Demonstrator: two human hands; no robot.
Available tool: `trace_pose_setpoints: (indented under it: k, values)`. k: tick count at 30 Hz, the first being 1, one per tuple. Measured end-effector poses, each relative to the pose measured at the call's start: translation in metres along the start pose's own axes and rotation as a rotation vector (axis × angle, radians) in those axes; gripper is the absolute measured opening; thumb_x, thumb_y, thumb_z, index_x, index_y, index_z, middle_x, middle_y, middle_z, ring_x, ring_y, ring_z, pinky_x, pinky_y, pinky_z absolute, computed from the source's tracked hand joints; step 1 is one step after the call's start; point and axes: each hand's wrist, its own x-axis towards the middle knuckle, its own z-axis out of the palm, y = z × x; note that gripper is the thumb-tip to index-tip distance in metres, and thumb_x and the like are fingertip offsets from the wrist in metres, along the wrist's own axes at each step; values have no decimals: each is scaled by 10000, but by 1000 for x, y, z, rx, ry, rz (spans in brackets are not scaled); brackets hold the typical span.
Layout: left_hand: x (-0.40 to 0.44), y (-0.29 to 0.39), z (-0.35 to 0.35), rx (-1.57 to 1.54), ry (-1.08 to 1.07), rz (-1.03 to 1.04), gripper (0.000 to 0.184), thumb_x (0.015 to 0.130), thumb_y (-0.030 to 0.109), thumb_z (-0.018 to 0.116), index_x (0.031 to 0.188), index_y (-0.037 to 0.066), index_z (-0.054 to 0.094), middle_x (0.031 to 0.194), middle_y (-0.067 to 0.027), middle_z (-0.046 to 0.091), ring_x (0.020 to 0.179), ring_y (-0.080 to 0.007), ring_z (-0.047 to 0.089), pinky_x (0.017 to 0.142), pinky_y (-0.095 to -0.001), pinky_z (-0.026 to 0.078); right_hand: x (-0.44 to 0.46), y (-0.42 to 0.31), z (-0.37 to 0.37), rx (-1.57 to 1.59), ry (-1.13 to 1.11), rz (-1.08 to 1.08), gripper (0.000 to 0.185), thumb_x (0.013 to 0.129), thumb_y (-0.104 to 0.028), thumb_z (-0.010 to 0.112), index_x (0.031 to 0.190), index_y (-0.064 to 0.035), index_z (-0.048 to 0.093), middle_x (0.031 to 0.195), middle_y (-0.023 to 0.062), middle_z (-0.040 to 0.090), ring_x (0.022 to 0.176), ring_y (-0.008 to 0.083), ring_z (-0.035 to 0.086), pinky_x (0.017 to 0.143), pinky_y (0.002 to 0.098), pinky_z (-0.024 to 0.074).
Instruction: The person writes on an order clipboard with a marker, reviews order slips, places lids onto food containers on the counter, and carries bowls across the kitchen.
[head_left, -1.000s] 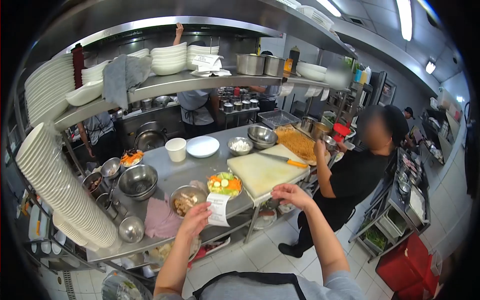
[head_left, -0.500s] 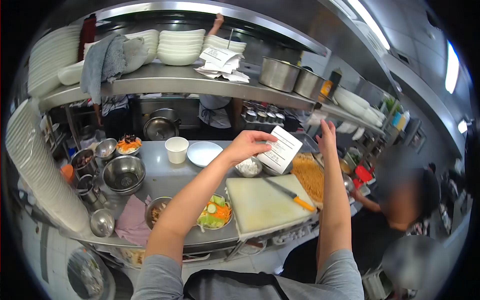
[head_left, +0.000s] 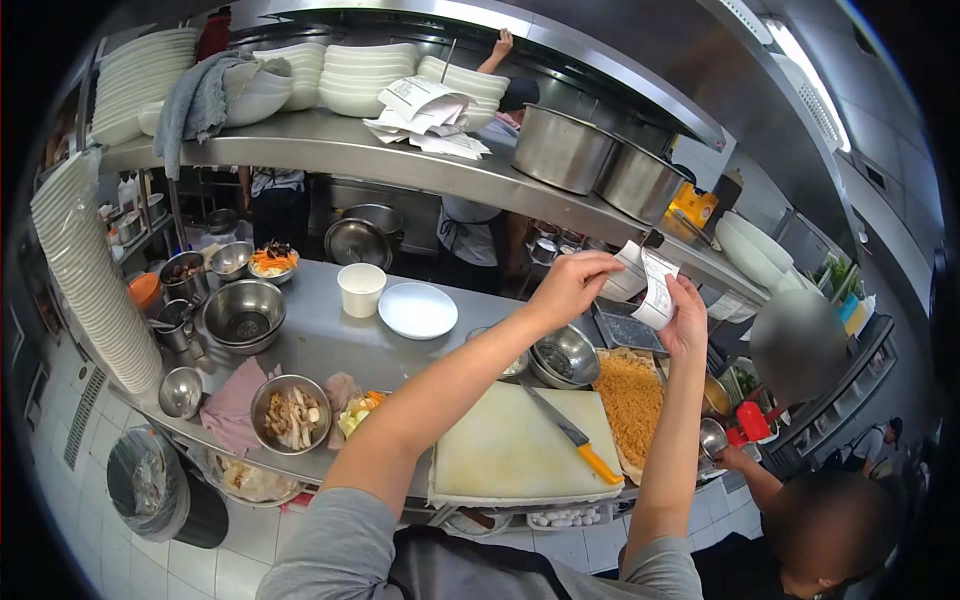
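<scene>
While my left hand (head_left: 577, 290) pinches a printed slip (head_left: 624, 277) between thumb and fingertips, my right hand (head_left: 685, 318) grips a curled slip (head_left: 657, 292) close beside it, both papers raised near the metal shelf (head_left: 300, 152); lower down, a yellow-handled knife (head_left: 597, 463) lies on the cutting board (head_left: 500, 440), beside orange-brown crumbs (head_left: 630, 405)

Printed white paper (head_left: 655, 292) hangs between a left hand (head_left: 572, 290) and a right hand (head_left: 686, 318), raised just in front of the steel shelf's (head_left: 350, 153) front edge. Dark lines of text mark its tilted surface. The portion nearer the right hand curls; whether it is one slip or two overlapping cannot be told.
</scene>
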Motion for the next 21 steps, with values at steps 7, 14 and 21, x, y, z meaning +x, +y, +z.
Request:
trace_pose_setpoints:
  k: [7, 14, 21]
  values:
    - [10, 13, 26, -167, 161, -126, 217, 822, -39, 538, 1020, -28, 627, 983, -113, 626, 803, -124, 625, 690, -237, 494, -3, 19, 17, -106, 130, -237, 432, 813, -97, 656, 1125, -1, 373, 985, 124, 585, 875, 170, 583, 733, 297, 487]
    - [8, 15, 33, -73, 297, -144, 270, 785, 8, 537, 1044, 1, 613, 1026, -167, 611, 964, -258, 594, 829, -335, 463, 14, 34, 5, -363, 250, -284, 570, 813, -242, 661, 1225, 5, 355, 1108, 114, 515, 951, 182, 522, 729, 281, 414]
    - [-95, 70, -74, 55, 69, -157, 232, 846, 102, 539, 1050, -8, 538, 981, -141, 560, 949, -270, 545, 833, -351, 427, -41, 58, 8, -740, 508, -825, 355, 847, -197, 606, 1105, 13, 481, 1054, 112, 537, 990, 224, 509, 847, 399, 392]
